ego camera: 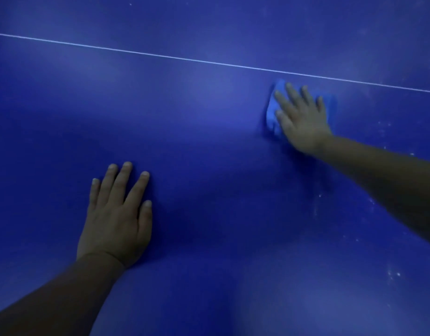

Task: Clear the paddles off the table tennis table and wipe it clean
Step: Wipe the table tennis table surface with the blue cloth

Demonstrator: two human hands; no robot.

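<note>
The blue table tennis table (209, 117) fills the whole view. My right hand (302, 120) lies flat with straight, spread fingers on a light blue cloth (272, 112), pressing it onto the table just below the white line. Only the cloth's left edge and a strip at the right show past the hand. My left hand (117, 214) rests flat on the table surface at lower left, fingers straight, holding nothing. No paddles are in view.
A thin white line (185, 58) crosses the table from upper left to right. Small white specks and smudges (393, 274) dot the surface at the right side.
</note>
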